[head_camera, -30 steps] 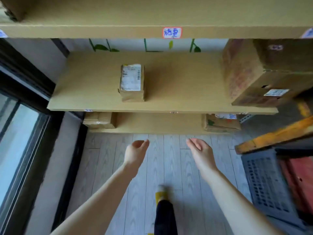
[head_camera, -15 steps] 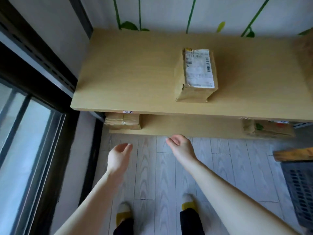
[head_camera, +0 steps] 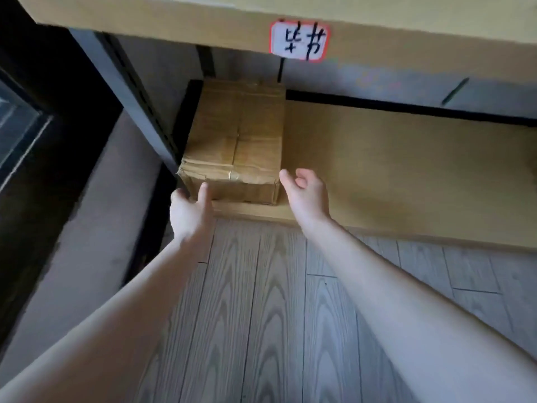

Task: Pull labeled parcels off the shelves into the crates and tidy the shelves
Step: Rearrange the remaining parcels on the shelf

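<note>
Brown taped parcel (head_camera: 232, 146), crumpled front edge, low shelf (head_camera: 406, 158).

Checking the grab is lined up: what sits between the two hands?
The front end of the taped cardboard box, on the low shelf, sits between the left hand and the right hand, as the head view shows.

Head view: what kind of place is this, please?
Probably a small parcel storeroom: a taped brown cardboard parcel sits on the low tan wooden shelf, and a red-bordered handwritten white label is stuck on the upper shelf edge.
</note>
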Action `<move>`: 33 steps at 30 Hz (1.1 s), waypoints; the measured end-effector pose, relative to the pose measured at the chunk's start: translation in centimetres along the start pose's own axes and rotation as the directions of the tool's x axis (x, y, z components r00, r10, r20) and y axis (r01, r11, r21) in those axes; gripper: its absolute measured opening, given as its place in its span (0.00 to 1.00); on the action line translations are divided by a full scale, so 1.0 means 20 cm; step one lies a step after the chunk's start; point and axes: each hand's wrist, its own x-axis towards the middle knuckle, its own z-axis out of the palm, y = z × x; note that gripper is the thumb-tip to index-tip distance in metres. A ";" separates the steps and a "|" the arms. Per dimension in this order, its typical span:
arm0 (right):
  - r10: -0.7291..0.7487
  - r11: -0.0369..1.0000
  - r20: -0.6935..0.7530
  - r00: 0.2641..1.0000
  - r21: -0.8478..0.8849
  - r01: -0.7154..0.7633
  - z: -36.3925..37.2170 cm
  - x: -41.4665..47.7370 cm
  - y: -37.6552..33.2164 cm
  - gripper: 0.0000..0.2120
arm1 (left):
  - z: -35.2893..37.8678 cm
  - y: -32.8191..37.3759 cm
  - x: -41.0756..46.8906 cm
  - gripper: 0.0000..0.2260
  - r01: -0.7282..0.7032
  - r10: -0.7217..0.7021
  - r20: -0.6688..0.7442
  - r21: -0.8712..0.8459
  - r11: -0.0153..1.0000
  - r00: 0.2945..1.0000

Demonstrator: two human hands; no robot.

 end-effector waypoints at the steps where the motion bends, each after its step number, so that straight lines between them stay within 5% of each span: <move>1: -0.031 0.999 -0.013 0.999 0.010 0.031 0.05 0.05 0.03 0.24 | 0.05 -0.05 0.05 0.27 -0.004 0.003 -0.030 -0.042 0.999 1.000; 9: -0.053 0.973 -0.020 0.998 0.224 0.057 0.25 0.22 0.16 0.21 | 0.18 -0.23 0.16 0.20 -0.306 0.270 -0.152 -0.339 0.890 0.951; 12: 0.033 0.936 -0.013 0.999 0.351 -0.026 0.17 0.17 0.21 0.13 | 0.15 -0.24 0.08 0.11 -0.376 0.337 -0.167 -0.440 0.816 0.927; 16: 0.125 0.771 0.190 0.974 0.599 -0.216 0.06 0.07 0.28 0.04 | 0.12 -0.20 -0.04 0.13 -0.337 0.334 -0.122 -0.606 0.721 0.935; 19: 0.072 0.871 0.297 0.952 0.446 -0.205 0.02 0.01 0.34 0.08 | 0.12 -0.16 -0.13 0.14 -0.379 0.437 -0.058 -0.608 0.697 0.897; 21: 0.026 0.963 0.198 0.980 0.258 -0.078 0.01 -0.01 0.36 0.18 | 0.13 -0.16 -0.17 0.14 -0.431 0.506 -0.024 -0.561 0.707 0.862; 24: -0.035 0.919 0.046 0.998 0.394 0.014 -0.06 -0.04 0.29 0.17 | 0.15 -0.19 -0.19 0.11 -0.448 0.537 0.058 -0.481 0.754 0.842; 26: -0.011 0.833 0.070 0.997 0.552 -0.030 -0.11 -0.04 0.22 0.12 | 0.16 -0.21 -0.19 0.11 -0.425 0.521 0.111 -0.449 0.786 0.846; 31: -0.153 0.913 0.187 0.970 0.403 0.066 -0.12 -0.09 0.12 0.18 | 0.16 -0.28 -0.16 0.20 -0.330 0.517 0.272 -0.518 0.789 0.811; 33: -0.141 0.914 0.197 0.970 0.403 0.051 -0.10 -0.09 0.10 0.09 | 0.16 -0.28 -0.16 0.21 -0.244 0.465 0.300 -0.555 0.795 0.833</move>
